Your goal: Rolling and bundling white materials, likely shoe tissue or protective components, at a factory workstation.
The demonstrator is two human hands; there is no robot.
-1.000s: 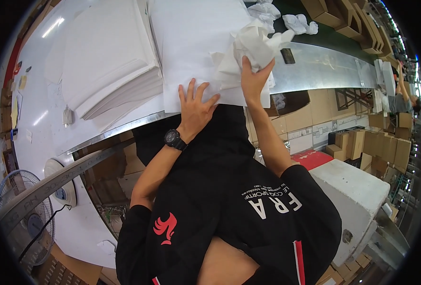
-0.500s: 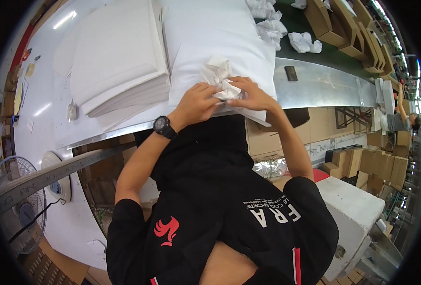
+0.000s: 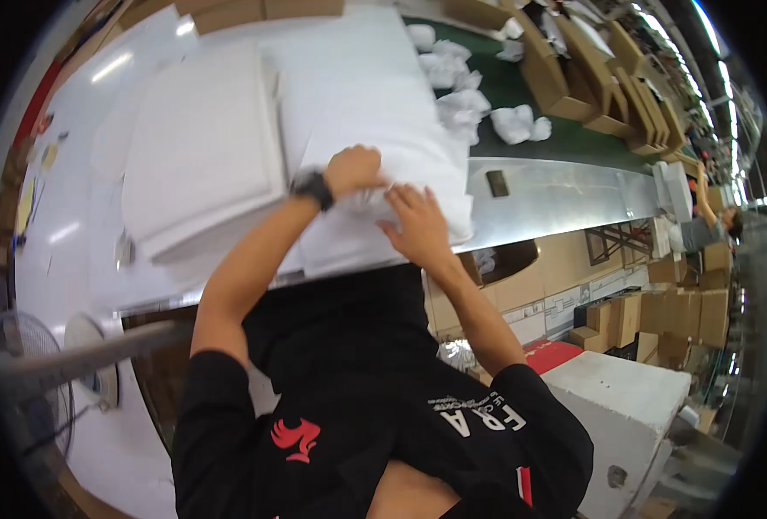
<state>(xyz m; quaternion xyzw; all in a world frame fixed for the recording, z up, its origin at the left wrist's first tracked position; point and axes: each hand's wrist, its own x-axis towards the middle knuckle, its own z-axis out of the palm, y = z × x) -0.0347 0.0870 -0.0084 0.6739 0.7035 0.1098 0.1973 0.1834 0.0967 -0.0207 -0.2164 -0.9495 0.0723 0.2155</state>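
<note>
Left hand (image 3: 355, 170) fisted tight round crumpled white paper (image 3: 375, 201) – compressing it; right hand (image 3: 418, 227) lies open, fingers flat, pinning the white sheet stack (image 3: 357, 95) steady

A long green conveyor belt (image 3: 565, 138) runs through the room, with a shiny metal edge (image 3: 556, 195) along its near side. Beyond the belt, open brown cardboard boxes (image 3: 600, 86) stand in a row. Below the metal edge, more cardboard boxes (image 3: 660, 311) are stacked on the floor, near a white block (image 3: 617, 415) and something red (image 3: 548, 355). Far left of the belt, a fan (image 3: 20, 389) stands on a pale floor (image 3: 63, 233) where ceiling lights reflect. At the belt's far right end, another person (image 3: 703, 225) works.
</note>
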